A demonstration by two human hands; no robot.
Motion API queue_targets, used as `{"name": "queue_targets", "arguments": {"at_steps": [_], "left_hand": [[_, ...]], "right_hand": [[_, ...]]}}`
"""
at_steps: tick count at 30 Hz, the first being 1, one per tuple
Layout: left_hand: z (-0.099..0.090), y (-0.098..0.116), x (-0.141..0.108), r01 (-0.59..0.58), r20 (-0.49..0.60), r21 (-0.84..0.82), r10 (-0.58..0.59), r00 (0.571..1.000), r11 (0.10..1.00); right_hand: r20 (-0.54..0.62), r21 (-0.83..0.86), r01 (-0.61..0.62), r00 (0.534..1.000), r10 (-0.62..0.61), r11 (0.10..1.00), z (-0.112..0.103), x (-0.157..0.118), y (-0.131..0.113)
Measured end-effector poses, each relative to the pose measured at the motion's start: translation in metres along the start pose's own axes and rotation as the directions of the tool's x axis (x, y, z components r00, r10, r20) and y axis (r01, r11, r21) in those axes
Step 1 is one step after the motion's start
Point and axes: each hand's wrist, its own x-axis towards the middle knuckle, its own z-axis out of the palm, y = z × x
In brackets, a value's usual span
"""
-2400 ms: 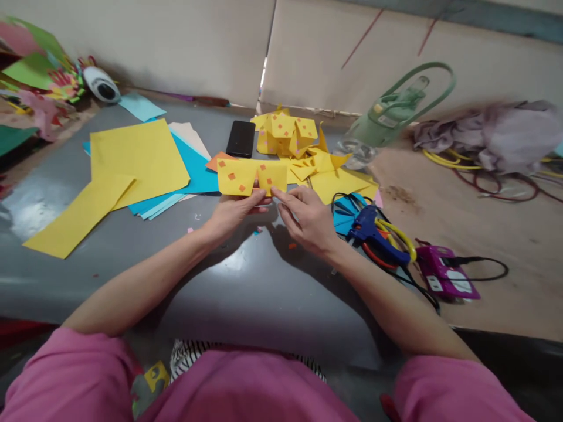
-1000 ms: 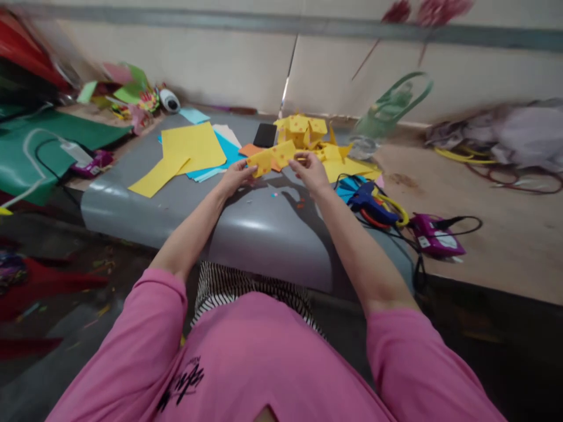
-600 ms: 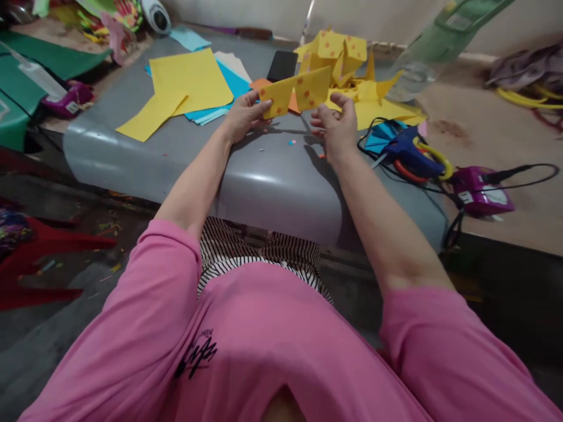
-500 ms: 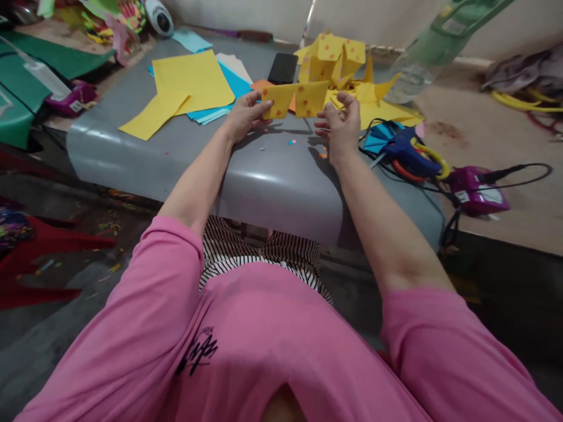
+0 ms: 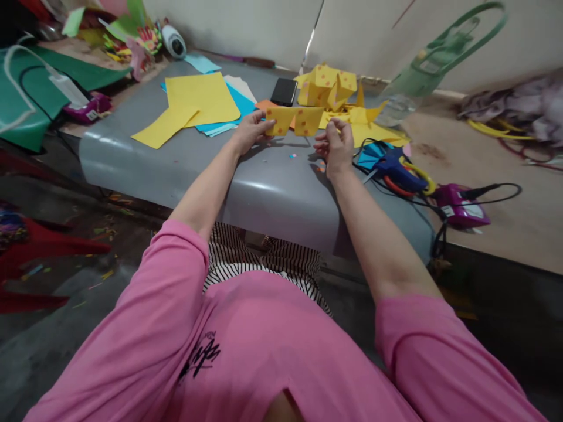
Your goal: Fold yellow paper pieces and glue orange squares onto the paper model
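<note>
My left hand [image 5: 253, 132] pinches the left end of a folded yellow paper piece with orange dots [image 5: 303, 122], holding it above the grey table mat. A slanted gap divides the lower part of this piece into two flaps. Just off its right end is my right hand [image 5: 338, 146], fingers loosely bent and apart, with nothing visible in them. Behind, a dotted yellow paper construction [image 5: 323, 85] stands among yellow paper pieces [image 5: 373, 111]. A blue hot glue gun [image 5: 398, 167] lies right of my right hand, beside some blue paper [image 5: 367, 155].
Yellow sheets [image 5: 200, 97] overlap blue ones on the left of the mat [image 5: 145, 167]. A dark phone [image 5: 284, 91] lies at the back. Farther right are a green-tinted bottle [image 5: 409, 82], a purple power adapter [image 5: 461, 205] with cables, and yellow rings [image 5: 424, 179]. Small paper scraps dot the mat.
The view has tilted, so everything sits slightly lower in the picture. My right hand now shows a small gap from the paper's right end; my left hand keeps its pinch.
</note>
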Motion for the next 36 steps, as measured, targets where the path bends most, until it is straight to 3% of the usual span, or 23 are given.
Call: {"name": "queue_targets", "arguments": {"at_steps": [22,31,36], "left_hand": [[0.006,0.004,-0.008,0.036,0.032,-0.010,-0.036,0.999,0.999],[0.005,0.001,-0.009,0.035,0.035,0.012,-0.035,0.999,0.999],[0.003,-0.001,-0.010,0.037,0.032,0.028,-0.037,0.999,0.999]], "right_hand": [[0.017,-0.008,-0.027,0.999,0.027,1.000,-0.001,-0.014,-0.016],[-0.093,-0.137,0.005,0.996,-0.018,0.991,-0.001,-0.006,-0.015],[-0.078,-0.191,-0.008,0.997,-0.007,0.981,-0.004,-0.001,-0.015]]}}
